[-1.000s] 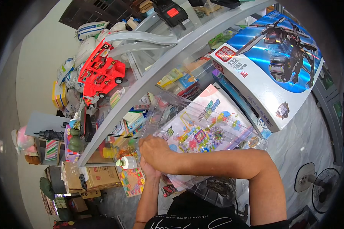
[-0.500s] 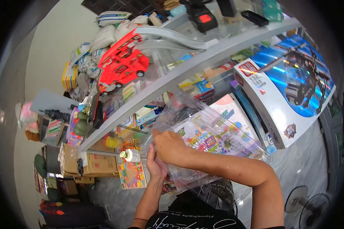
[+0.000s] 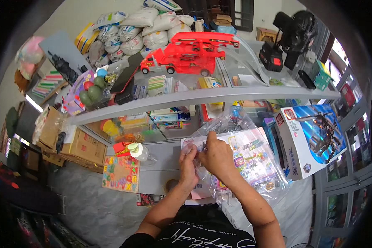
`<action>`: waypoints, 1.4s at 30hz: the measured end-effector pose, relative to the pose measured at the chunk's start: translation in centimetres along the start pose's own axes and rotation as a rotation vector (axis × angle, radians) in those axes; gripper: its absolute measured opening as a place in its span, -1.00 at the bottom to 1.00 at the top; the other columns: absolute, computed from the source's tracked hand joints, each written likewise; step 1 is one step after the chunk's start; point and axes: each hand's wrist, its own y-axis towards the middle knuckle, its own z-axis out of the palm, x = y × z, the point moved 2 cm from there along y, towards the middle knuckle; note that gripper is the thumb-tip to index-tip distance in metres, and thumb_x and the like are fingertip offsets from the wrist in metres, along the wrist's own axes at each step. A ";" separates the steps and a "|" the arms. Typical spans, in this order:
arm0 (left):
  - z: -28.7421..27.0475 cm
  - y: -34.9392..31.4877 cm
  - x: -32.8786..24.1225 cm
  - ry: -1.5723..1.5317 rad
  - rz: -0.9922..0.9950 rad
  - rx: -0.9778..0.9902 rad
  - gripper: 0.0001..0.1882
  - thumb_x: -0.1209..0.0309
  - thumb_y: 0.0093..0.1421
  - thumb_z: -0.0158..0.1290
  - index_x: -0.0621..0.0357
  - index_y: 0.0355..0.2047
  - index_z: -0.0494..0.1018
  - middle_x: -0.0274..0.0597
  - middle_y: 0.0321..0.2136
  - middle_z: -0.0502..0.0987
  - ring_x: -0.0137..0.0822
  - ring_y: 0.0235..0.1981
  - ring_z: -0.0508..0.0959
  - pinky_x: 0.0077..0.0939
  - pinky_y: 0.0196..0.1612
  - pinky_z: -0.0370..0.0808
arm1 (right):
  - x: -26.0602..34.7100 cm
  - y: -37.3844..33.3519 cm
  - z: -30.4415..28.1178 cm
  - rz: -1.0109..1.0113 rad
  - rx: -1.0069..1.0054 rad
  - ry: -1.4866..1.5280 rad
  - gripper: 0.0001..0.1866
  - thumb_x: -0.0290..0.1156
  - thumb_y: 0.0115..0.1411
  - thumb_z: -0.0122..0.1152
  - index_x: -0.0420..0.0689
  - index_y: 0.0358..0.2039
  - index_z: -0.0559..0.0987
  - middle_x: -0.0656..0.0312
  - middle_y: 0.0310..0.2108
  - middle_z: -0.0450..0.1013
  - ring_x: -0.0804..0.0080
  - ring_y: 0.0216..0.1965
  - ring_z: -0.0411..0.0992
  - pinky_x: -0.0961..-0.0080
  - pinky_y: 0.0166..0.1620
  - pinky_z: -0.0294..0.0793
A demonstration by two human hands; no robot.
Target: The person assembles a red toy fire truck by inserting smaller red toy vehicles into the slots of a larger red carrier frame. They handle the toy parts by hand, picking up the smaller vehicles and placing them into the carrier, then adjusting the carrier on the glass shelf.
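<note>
A see-through plastic bag (image 3: 258, 182) lies loosely over a flat white and pink package with colourful printed pictures (image 3: 252, 151). My left hand (image 3: 188, 168) pinches the bag at its left side, thumb and fingers together. Close beside it, my right hand (image 3: 219, 158) is closed on the same plastic, knuckles up; its fingertips are partly hidden. Just left of my hands stands a small see-through bottle with a pale green pump top (image 3: 139, 152). Next to that lies a board of colourful letters (image 3: 120, 173).
A glass display counter with a grey metal edge (image 3: 186, 96) crosses in front. On it stand a red toy carrier truck (image 3: 190, 56) and a black fan (image 3: 299, 35). A large white and blue toy box (image 3: 308, 140) stands to the right, cardboard boxes (image 3: 84, 149) to the left.
My view has turned and levelled, so the counter now runs almost straight across. Both hands stay together on the plastic bag, and more of the printed package's right side shows.
</note>
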 end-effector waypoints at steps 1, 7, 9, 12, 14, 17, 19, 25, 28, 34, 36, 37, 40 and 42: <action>-0.3 0.1 0.3 -0.004 -0.013 0.001 -0.70 0.25 0.25 0.15 -0.01 -0.04 0.44 -0.42 -0.34 0.54 -0.56 -0.40 0.51 -0.64 -0.41 0.41 | 0.0 -0.2 0.0 0.024 -0.007 -0.013 -0.67 -0.46 -0.10 0.29 -0.27 -0.39 0.33 -0.08 -0.59 0.49 -0.14 -0.51 0.51 0.02 -0.42 0.49; 0.3 -0.8 -0.3 0.010 -0.004 -0.056 -0.59 0.20 0.25 0.15 0.01 0.06 0.38 -0.47 -0.41 0.49 -0.61 -0.44 0.42 -0.68 -0.36 0.37 | 0.4 -1.1 0.2 0.007 -0.097 0.043 -0.72 -0.50 -0.02 0.24 -0.23 -0.33 0.35 -0.07 -0.63 0.46 -0.05 -0.57 0.50 0.11 -0.48 0.43; -0.1 -1.0 -0.8 0.042 0.007 -0.017 -0.63 0.21 0.26 0.15 0.02 0.02 0.38 -0.46 -0.43 0.47 -0.62 -0.45 0.41 -0.68 -0.38 0.34 | 0.6 -1.4 0.6 -0.028 -0.099 0.041 -0.74 -0.51 0.04 0.22 -0.23 -0.29 0.36 -0.03 -0.65 0.44 0.02 -0.61 0.48 0.18 -0.51 0.40; -0.2 -0.8 -0.8 -0.014 0.060 0.008 -0.70 0.23 0.28 0.12 0.04 -0.06 0.36 -0.45 -0.46 0.44 -0.63 -0.48 0.37 -0.68 -0.44 0.27 | 1.9 -2.2 0.6 -0.047 -0.049 0.034 -0.73 -0.56 0.03 0.14 -0.28 -0.25 0.32 -0.19 -0.53 0.46 -0.20 -0.45 0.49 0.00 -0.34 0.44; -0.1 -0.8 -1.0 -0.035 0.104 0.015 -0.70 0.23 0.28 0.11 0.03 -0.08 0.34 -0.44 -0.46 0.43 -0.62 -0.50 0.37 -0.67 -0.46 0.26 | 2.1 -2.3 0.9 -0.036 -0.058 0.002 -0.72 -0.57 0.02 0.16 -0.26 -0.25 0.32 -0.13 -0.54 0.45 -0.11 -0.50 0.48 0.06 -0.39 0.42; -0.8 -0.6 -0.2 0.018 0.042 0.021 -0.62 0.20 0.30 0.09 0.02 0.02 0.28 -0.40 -0.36 0.44 -0.57 -0.39 0.43 -0.61 -0.36 0.37 | 2.8 -1.7 1.3 0.029 -0.072 -0.061 -0.69 -0.54 0.02 0.23 -0.21 -0.26 0.32 -0.04 -0.60 0.46 0.01 -0.56 0.50 0.14 -0.47 0.42; -1.0 -0.3 0.4 0.039 0.000 0.010 -0.63 0.22 0.30 0.09 0.02 0.02 0.27 -0.38 -0.31 0.44 -0.53 -0.32 0.46 -0.60 -0.29 0.42 | 3.4 -1.7 2.0 -0.006 -0.127 -0.180 -0.68 -0.51 0.03 0.24 -0.21 -0.27 0.30 -0.05 -0.60 0.46 -0.05 -0.54 0.50 0.10 -0.47 0.43; -1.6 1.1 0.8 -0.017 0.011 0.021 -0.47 0.30 0.27 0.13 0.10 0.14 0.14 -0.20 -0.18 0.41 -0.45 -0.32 0.46 -0.57 -0.41 0.45 | 4.1 -1.5 3.1 -0.018 -0.164 -0.325 -0.68 -0.48 0.01 0.24 -0.20 -0.30 0.27 -0.07 -0.58 0.46 -0.16 -0.50 0.49 0.05 -0.45 0.44; -1.3 0.5 -0.4 0.025 -0.025 -0.048 -0.43 0.24 0.25 0.15 0.06 0.14 0.12 -0.22 -0.21 0.41 -0.47 -0.37 0.42 -0.59 -0.44 0.38 | 5.0 -1.6 2.1 -0.013 -0.227 -0.374 -0.72 -0.55 -0.01 0.19 -0.21 -0.31 0.30 -0.06 -0.58 0.47 -0.13 -0.53 0.48 0.07 -0.45 0.44; -2.6 1.7 -1.7 0.003 -0.012 0.034 -0.30 0.15 0.19 0.19 -0.05 0.21 0.06 -0.23 -0.16 0.42 -0.37 -0.24 0.47 -0.38 -0.26 0.46 | 2.1 -1.3 -0.4 0.234 -0.036 0.198 -0.62 -0.53 -0.04 0.27 -0.24 -0.21 0.35 0.16 -0.60 0.45 0.45 -0.58 0.45 0.48 -0.48 0.44; -3.6 2.5 -1.6 -0.061 -0.012 0.016 -0.29 0.18 0.18 0.20 -0.05 0.21 0.05 -0.21 -0.13 0.39 -0.32 -0.18 0.46 -0.30 -0.22 0.49 | 1.6 -2.1 -1.5 0.324 -0.001 0.529 -0.62 -0.55 0.02 0.24 -0.25 -0.14 0.38 0.24 -0.54 0.44 0.58 -0.54 0.41 0.63 -0.46 0.41; -3.4 2.1 -2.6 -0.098 -0.053 0.012 -0.28 0.20 0.18 0.20 -0.04 0.21 0.04 -0.20 -0.11 0.37 -0.30 -0.16 0.45 -0.25 -0.20 0.51 | 0.5 -2.9 -2.4 0.320 0.023 0.662 -0.63 -0.58 0.07 0.18 -0.25 -0.07 0.39 0.26 -0.44 0.46 0.60 -0.49 0.42 0.69 -0.45 0.41; -4.5 2.7 -3.9 -0.233 -0.086 0.002 -0.26 0.26 0.17 0.21 -0.06 0.23 0.00 -0.13 -0.07 0.34 -0.24 -0.09 0.42 -0.14 -0.15 0.54 | -2.1 -5.2 -4.5 0.367 -0.014 1.092 -0.51 -0.59 0.09 0.08 -0.26 0.09 0.37 0.26 -0.32 0.48 0.61 -0.41 0.43 0.72 -0.36 0.44; -5.1 3.1 -4.8 -0.292 -0.111 -0.004 -0.24 0.23 0.16 0.22 -0.11 0.23 -0.01 -0.13 -0.07 0.35 -0.21 -0.10 0.43 -0.14 -0.15 0.54 | -4.5 -7.4 -5.7 0.371 -0.081 1.222 -0.43 -0.43 0.06 0.15 -0.27 0.13 0.36 0.18 -0.23 0.45 0.42 -0.40 0.45 0.48 -0.34 0.51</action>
